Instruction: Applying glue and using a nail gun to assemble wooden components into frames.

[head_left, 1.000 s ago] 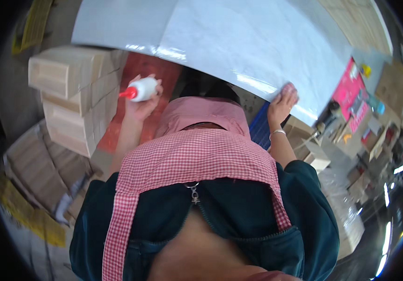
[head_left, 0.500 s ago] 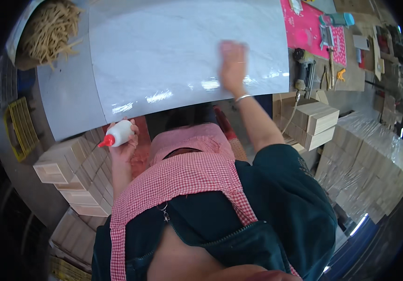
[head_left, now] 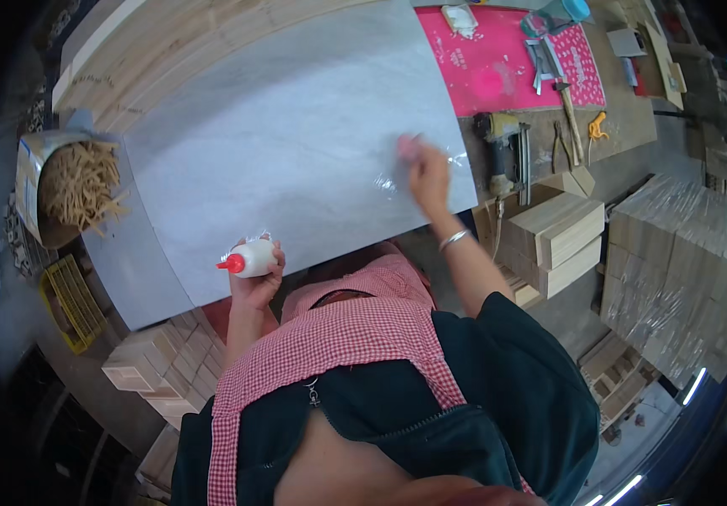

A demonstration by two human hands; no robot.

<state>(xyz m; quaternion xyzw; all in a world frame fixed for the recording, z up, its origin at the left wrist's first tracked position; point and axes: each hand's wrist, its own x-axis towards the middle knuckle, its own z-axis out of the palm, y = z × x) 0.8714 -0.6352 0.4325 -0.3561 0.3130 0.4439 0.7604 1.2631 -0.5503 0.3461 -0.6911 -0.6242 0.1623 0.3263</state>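
My left hand (head_left: 255, 285) is wrapped round a white squeeze bottle (head_left: 255, 258) with a red pointed nozzle, held over the near edge of the table. The nozzle points to the left. Above the right part of the pale grey, glossy tabletop (head_left: 296, 160), my right hand (head_left: 432, 179) is closed, its fingers curled and smeared by motion. Something small and pink (head_left: 410, 147) shows at its fingertips, too blurred to name.
Light wooden boards (head_left: 203, 55) lie at the table's back left. A container of tan strips (head_left: 82, 185) stands at the left. On the right lie a pink sheet (head_left: 486, 72), a nail gun (head_left: 502, 156), a hammer (head_left: 572, 122) and pliers (head_left: 559, 145). Wooden boxes (head_left: 553, 228) are stacked below.
The view has shifted, bringing the wooden boards at the back into sight. My right hand has gone from lying flatter on the tabletop to curled. My left hand keeps the bottle.
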